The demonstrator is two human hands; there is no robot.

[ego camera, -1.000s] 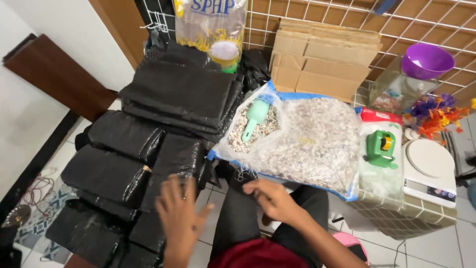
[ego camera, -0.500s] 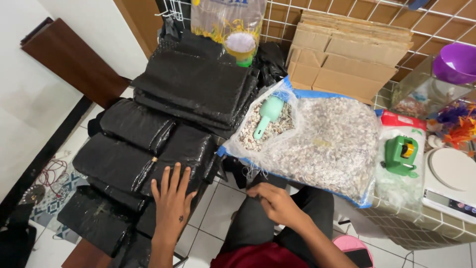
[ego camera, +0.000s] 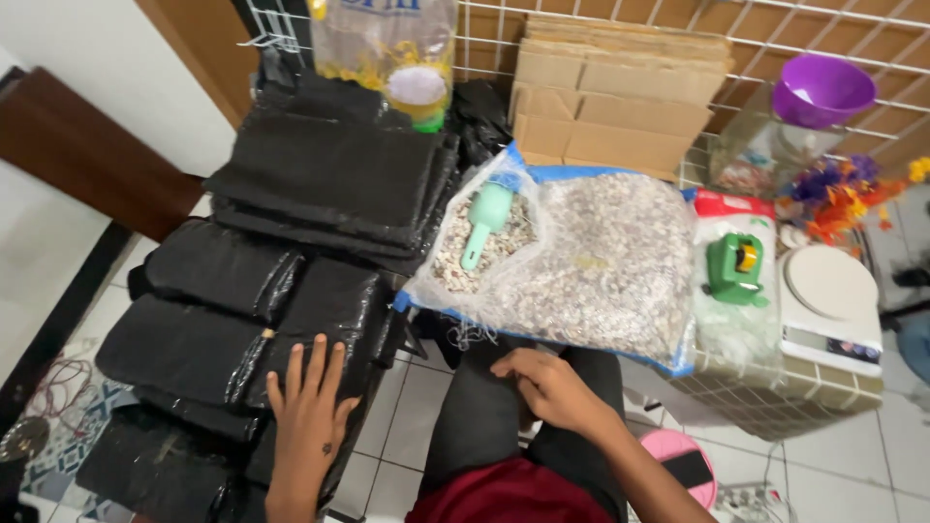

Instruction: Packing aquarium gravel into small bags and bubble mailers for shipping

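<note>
The left hand [ego camera: 312, 418] lies flat at the lower left of the frame, fingers [ego camera: 320, 363] spread wide and pressed palm-down on a black wrapped parcel [ego camera: 325, 310], holding nothing. That parcel sits in a heap of black wrapped parcels [ego camera: 203, 329] that fills the left half of the view, with a flatter stack of black parcels [ego camera: 334, 179] piled above it toward the upper middle.

The right hand [ego camera: 547, 387] rests low in the centre, over the person's dark trouser leg [ego camera: 480, 426], its fingers curled loosely inward; whether they pinch anything cannot be told. It sits just below the near edge of a large clear plastic bag [ego camera: 581, 261] full of pale, speckled grain-like bits, which lies in the middle of the frame. A mint-green scoop [ego camera: 484, 223] lies inside the bag's open mouth at its left end.

Right of the bag, a green tape dispenser [ego camera: 733, 269] rests on a clear packet with a red top, and beside that a white kitchen scale [ego camera: 828, 300] stands at the right edge. Behind the bag, folded brown cardboard [ego camera: 620, 97] leans against a white wire grid [ego camera: 678, 29]. A purple bowl [ego camera: 823, 89] sits in the upper right, with bright orange and purple decorations [ego camera: 838, 194] below it. A clear bag with yellow contents [ego camera: 387, 48] hangs at the top centre. A pink round object [ego camera: 678, 465] lies on the white tiled floor [ego camera: 843, 465] at the lower right.
</note>
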